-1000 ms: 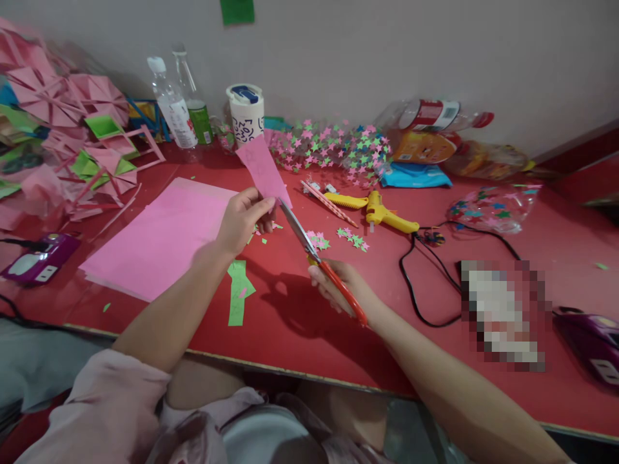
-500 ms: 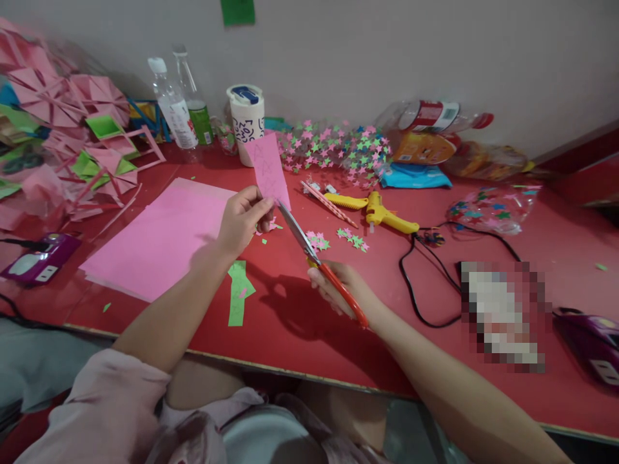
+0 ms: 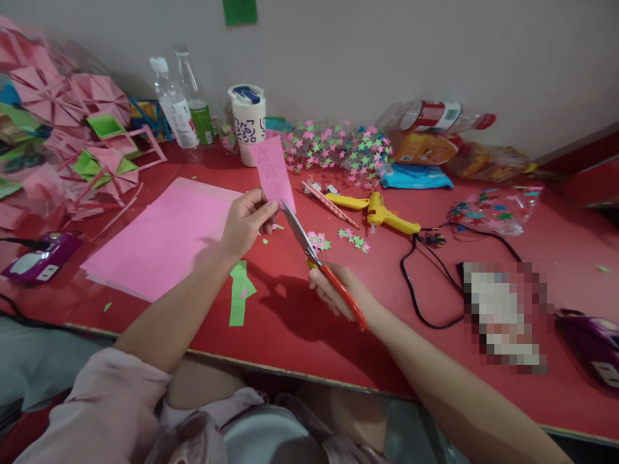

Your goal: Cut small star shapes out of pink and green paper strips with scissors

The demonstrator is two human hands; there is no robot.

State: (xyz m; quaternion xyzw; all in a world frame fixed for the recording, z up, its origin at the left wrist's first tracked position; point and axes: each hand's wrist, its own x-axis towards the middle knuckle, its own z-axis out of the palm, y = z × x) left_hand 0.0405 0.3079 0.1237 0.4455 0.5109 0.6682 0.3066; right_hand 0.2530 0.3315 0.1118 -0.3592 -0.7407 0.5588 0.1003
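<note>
My left hand [image 3: 249, 219] pinches the lower end of a pink paper strip [image 3: 271, 166] that has star outlines drawn on it. The strip stands up above the table. In my right hand [image 3: 338, 290] is a pair of scissors [image 3: 309, 245] with red handles; its blade tips meet the strip's bottom edge beside my left fingers. Small cut paper stars [image 3: 354, 240], pink and green, lie in little heaps beyond the scissors. A green paper strip [image 3: 238, 303] with drawn stars rests on the table below my left hand. Pink paper sheets [image 3: 159, 238] are stacked under my left forearm.
A yellow glue gun [image 3: 387, 216] with a black cord lies right of the paper stars. A white cup [image 3: 248, 119], bottles [image 3: 180, 119] and star-covered plastic [image 3: 333, 151] line the wall. Pink paper constructions [image 3: 72, 116] fill the left. Purple devices [image 3: 41, 258] sit at both sides.
The pink strip and my left hand have shifted slightly right, and the strip's drawn face has turned more toward me. The scissors' tips have moved slightly right with it.
</note>
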